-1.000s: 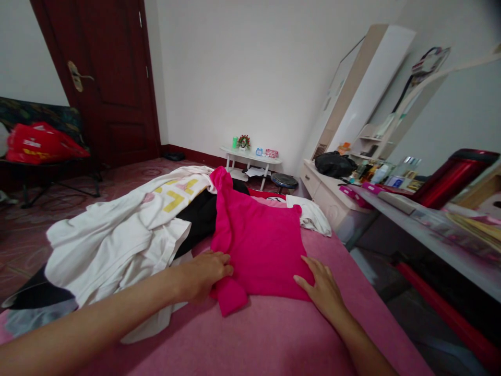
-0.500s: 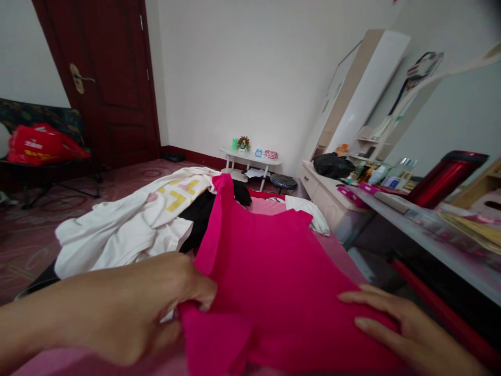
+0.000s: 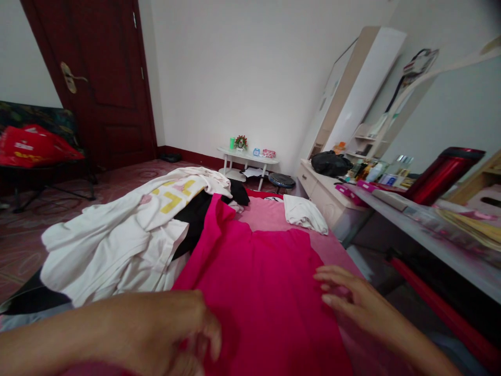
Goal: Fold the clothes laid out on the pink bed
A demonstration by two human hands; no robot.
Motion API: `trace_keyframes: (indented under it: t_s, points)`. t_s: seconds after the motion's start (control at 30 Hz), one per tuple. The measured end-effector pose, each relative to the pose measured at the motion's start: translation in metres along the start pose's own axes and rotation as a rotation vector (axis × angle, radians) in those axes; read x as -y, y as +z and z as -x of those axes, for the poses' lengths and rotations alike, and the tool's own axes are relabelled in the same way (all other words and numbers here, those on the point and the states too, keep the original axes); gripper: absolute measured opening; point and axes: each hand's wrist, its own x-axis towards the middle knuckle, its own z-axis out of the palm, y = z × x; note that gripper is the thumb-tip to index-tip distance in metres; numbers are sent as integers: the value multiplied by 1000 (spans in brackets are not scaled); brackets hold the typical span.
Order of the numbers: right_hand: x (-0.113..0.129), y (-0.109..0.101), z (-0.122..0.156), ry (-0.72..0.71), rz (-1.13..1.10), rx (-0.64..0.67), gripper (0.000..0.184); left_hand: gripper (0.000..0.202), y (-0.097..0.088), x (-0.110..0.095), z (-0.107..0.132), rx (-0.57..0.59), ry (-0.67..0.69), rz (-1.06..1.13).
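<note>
A magenta garment (image 3: 258, 282) lies spread out on the pink bed cover (image 3: 266, 214), reaching from the middle of the bed down to the near edge. My left hand (image 3: 168, 334) is low at the near left, its fingers curled on the garment's near edge. My right hand (image 3: 352, 303) lies with fingers stretched out flat on the garment's right side. A pile of white clothes (image 3: 117, 240) with a yellow print lies to the left, over a black garment (image 3: 195, 214). A small white cloth (image 3: 303, 213) sits at the bed's far right.
A grey desk (image 3: 430, 230) with a red flask (image 3: 446, 175), bottles and a black bag (image 3: 331, 163) runs along the right. A low white table (image 3: 248, 155) stands by the far wall. The dark red door (image 3: 97, 78) and a red bag (image 3: 31, 146) are at the left.
The folded magenta garment was lifted, pulled toward me and is now spread flat. My left hand came back to the near edge; my right hand slid along the right side.
</note>
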Motion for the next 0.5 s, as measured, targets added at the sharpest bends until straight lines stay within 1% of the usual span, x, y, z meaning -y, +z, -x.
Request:
trace_keyframes:
  t_s: [0.03,0.1,0.13,0.17,0.23,0.27,0.33,0.4,0.5]
  points:
    - [2,6,-20,27,-90,-28,37,21,-9,6,-18,-45,-2,32]
    - [-4,21,-58,126,-289,-105,53,20,-20,27,-60,-168,61,33]
    - [-10,28,-75,185,-378,-163,60,21,-23,40,-81,-260,77,3]
    - [-17,35,-90,241,-458,-233,65,24,-26,55,-102,-352,66,-34]
    - [-33,48,-114,317,-575,-369,70,25,-29,86,-138,-513,-30,-134]
    - [-40,53,-123,337,-614,-411,71,27,-32,101,-152,-567,-96,-182]
    - [-49,60,-133,353,-660,-429,67,31,-36,126,-172,-637,-209,-242]
    - [-55,62,-135,347,-672,-411,56,33,-39,143,-182,-660,-290,-268]
    - [-57,57,-129,316,-664,-365,37,36,-36,154,-186,-646,-374,-306]
